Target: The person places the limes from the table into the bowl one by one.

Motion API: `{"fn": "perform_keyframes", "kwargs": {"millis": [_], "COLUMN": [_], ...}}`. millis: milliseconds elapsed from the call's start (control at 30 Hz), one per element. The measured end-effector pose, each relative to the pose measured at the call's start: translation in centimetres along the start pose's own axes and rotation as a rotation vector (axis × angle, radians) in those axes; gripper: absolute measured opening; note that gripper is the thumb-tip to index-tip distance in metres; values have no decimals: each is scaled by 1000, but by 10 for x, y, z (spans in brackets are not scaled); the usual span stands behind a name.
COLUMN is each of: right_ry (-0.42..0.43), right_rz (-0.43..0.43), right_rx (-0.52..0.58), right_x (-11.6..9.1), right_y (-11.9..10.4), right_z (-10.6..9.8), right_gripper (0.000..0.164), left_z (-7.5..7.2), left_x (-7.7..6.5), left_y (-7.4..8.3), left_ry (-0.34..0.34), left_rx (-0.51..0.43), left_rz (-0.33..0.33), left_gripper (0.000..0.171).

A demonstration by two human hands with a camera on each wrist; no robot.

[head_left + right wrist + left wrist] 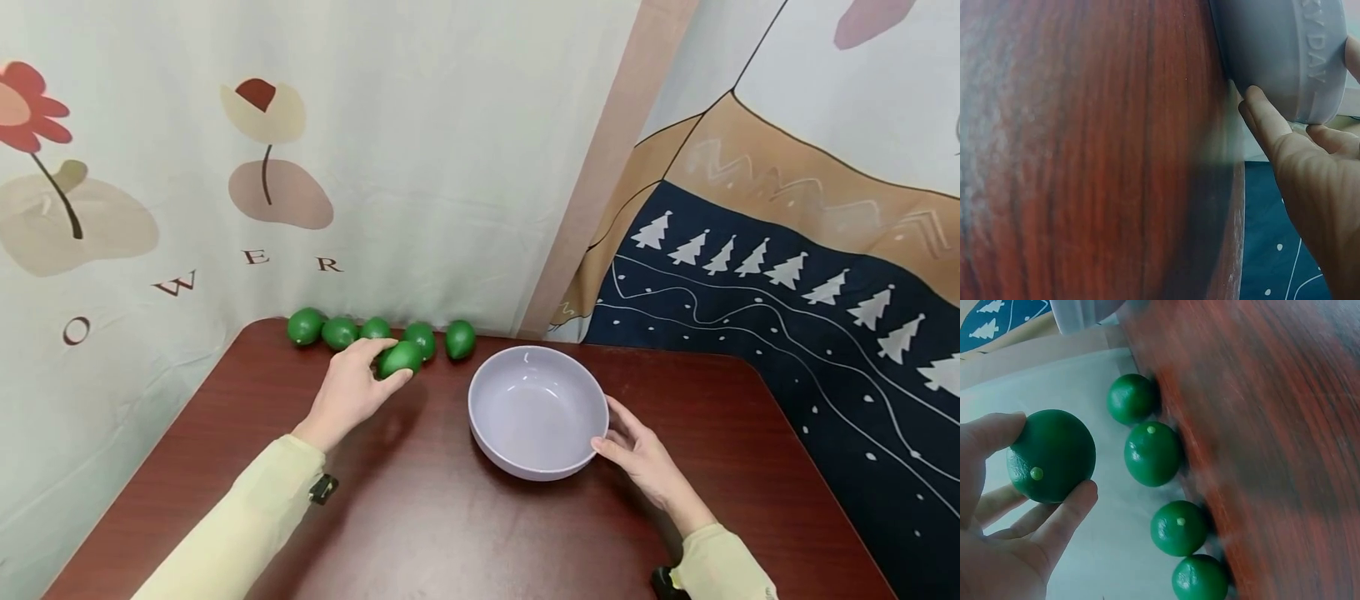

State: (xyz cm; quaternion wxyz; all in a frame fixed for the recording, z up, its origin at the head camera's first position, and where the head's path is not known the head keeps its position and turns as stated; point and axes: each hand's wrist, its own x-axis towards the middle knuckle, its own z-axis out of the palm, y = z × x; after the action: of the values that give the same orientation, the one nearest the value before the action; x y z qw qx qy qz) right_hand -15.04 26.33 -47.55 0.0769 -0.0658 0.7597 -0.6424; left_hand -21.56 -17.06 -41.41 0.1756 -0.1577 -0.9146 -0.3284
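Note:
A green lime [401, 358] is held between the thumb and fingers of my left hand [351, 385], above the table. In the left wrist view this lime [1052, 456] shows a small pale stem end, with the thumb on one side and fingertips on the other. Several more limes [460, 340] sit in a row along the table's back edge, just beyond that hand. My right hand [643, 458] grips the right side of a pale lilac bowl [540, 467], thumb at the rim and fingers along the outer wall. Raised lettering marks the bowl's outside [1272, 56] in the right wrist view.
The dark red wood-grain table [465, 533] has rounded back corners. Behind it hangs a pale curtain [420, 183] with flower prints and letters. A navy cloth [750, 308] with white trees hangs at the right side.

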Motion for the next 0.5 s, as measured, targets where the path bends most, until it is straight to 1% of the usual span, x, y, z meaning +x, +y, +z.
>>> {"fn": "perform_keyframes", "kwargs": {"millis": [233,500], "right_ry": [-2,-7], "right_rz": [-13,-18], "right_rx": [8,20], "right_x": [0,0], "right_y": [1,1], "right_z": [0,1], "right_gripper": [76,76], "left_z": [5,11], "left_x": [3,3], "left_y": [12,28], "left_ry": [25,9], "left_rx": [-21,-60], "left_rz": [39,61], "left_gripper": [46,49]}}
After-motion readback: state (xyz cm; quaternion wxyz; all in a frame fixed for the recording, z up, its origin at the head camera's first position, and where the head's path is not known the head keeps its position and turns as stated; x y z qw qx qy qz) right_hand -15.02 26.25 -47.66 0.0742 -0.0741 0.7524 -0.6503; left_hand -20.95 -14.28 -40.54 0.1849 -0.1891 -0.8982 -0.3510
